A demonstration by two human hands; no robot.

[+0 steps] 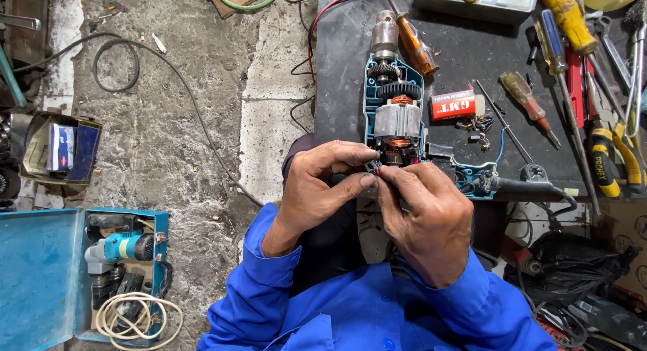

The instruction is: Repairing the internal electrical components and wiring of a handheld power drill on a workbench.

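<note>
Teal opened drill [397, 122] overhangs the workbench edge [323, 88]; both hands' fingers [369, 180] pinch its small connector [373, 166].

teal drill housing [373, 101], blue sleeves [269, 256], red-and-white small box [457, 106], amber-handled screwdriver [416, 44]

Cracked concrete floor [168, 135] beside a dark workbench [344, 74].
</note>
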